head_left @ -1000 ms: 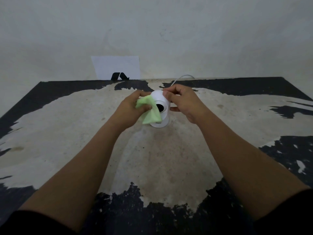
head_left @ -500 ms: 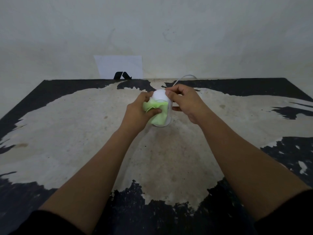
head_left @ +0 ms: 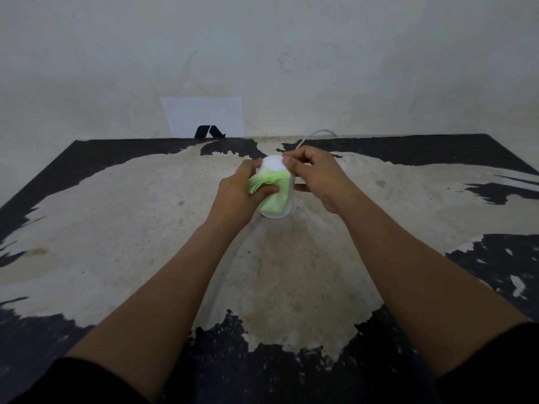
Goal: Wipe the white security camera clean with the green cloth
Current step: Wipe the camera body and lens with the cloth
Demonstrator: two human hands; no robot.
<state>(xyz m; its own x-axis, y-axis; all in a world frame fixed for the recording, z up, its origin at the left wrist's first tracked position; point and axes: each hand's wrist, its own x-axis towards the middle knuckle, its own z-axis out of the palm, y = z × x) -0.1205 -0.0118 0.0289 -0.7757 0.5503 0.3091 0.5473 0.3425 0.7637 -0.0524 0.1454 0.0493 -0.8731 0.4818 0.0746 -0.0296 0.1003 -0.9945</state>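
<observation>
Small white rounded-top security camera (head_left: 273,164) stands upright on the worn table (head_left: 145,228), a black surface with most of the paint scraped down to a pale rough patch. Camera sits on the pale area, toward 12 o'clock from the viewer, near the table's far edge.

Left hand (head_left: 237,193) comes in from 7 o'clock and presses a bunched light-green soft cloth (head_left: 269,193) flat against the near face of the camera body. Fingers clenched on the cloth: thumb on the front folds, the rest wrapped behind. Cloth covers the front from just under the dome down nearly to the base, so the lens is hidden.

Right hand (head_left: 316,177) comes in from 5 o'clock and steadies the camera at its 3 o'clock side. Thumb and forefinger pinch at the top edge of the dome, other fingers curled; one fingertip shows lower down, touching the body.

Only the white dome and a sliver of the round base show.

Thin white cable (head_left: 313,135) arcs from behind the camera toward 1 o'clock, over the back edge of the table.

White paper sheet (head_left: 204,115) with a black mark leans on the grey wall at 11 o'clock, well apart from the camera.

Black sleeves at both lower corners.
</observation>
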